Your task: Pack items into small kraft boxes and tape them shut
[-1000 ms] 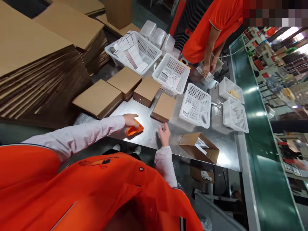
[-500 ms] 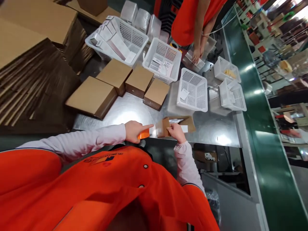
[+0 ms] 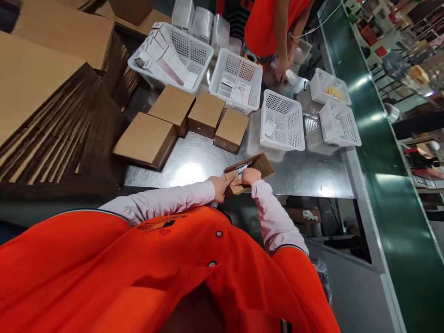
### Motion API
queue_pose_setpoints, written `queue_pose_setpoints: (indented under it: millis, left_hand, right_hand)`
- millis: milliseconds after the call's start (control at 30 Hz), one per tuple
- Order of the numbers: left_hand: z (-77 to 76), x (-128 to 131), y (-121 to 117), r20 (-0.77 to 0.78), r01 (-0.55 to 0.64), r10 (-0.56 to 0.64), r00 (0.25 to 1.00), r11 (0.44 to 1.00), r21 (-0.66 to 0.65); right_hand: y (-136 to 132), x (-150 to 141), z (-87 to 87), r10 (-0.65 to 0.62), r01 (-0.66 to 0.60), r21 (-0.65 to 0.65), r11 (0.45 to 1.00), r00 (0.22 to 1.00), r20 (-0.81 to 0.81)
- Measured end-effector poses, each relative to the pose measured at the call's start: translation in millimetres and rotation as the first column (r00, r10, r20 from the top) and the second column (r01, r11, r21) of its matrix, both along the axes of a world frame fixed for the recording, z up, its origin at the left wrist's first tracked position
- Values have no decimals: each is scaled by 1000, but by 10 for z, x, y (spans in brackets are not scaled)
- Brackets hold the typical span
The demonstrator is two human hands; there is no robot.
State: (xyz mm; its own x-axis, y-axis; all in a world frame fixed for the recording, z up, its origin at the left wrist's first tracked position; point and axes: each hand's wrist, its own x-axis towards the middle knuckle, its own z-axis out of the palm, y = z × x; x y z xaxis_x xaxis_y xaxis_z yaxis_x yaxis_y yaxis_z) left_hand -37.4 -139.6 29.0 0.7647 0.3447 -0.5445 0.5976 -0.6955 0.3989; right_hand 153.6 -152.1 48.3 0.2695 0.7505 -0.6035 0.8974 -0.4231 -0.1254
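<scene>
A small open cardboard box (image 3: 265, 165) sits near the table's front edge, with white and dark flat items inside. My right hand (image 3: 251, 176) reaches over its near left end, fingers curled on the cardboard. My left hand (image 3: 218, 188) is against the same end, its index finger touching the box beside my right fingers. The other left fingers are curled, and what they hold is hidden; only a small greyish bit shows below them.
Several closed cardboard boxes (image 3: 145, 137) stand left of centre, beside stacked flat cartons (image 3: 52, 83). White baskets (image 3: 282, 120) line the back of the metal table (image 3: 204, 157). A co-worker's hands (image 3: 282, 69) work behind them. A green conveyor (image 3: 388, 152) runs along the right.
My left hand has moved right to the box end, and the orange tape dispenser in it has gone out of sight. The box has turned slightly, and the whole view has shifted.
</scene>
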Motion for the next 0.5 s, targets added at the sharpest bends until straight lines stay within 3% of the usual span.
queue_pose_setpoints:
  millis: [100,167,200,233,333,400,500]
  left_hand:
    - [-52,-12,66,-24,11,-10,1000,1000,16]
    - [-95,-31,106,-44,21,-20,999,999,29]
    - [-116,-34,115,-50,22,-20,999,999,34]
    - [-135,-31,117,-54,21,-19,998,999,37]
    - [-151,-9,92,-75,6,-3,997,999,43]
    - [-98,-7,87,-95,5,-1,995,999,46]
    - [100,-42,147,-117,-3,8,993,999,49]
  right_hand:
    - [-53,297,180,-12,-14,192,981,991,135]
    - [-81,484,278,-140,27,376,926,951,276]
    - [-89,532,299,-197,66,396,916,933,300]
    - [-92,537,295,-208,98,350,931,934,291]
    - [-86,309,162,-87,80,38,996,964,252]
    - [-85,75,37,-18,52,-106,993,952,305]
    - [-90,-145,-98,-45,117,-194,974,938,342]
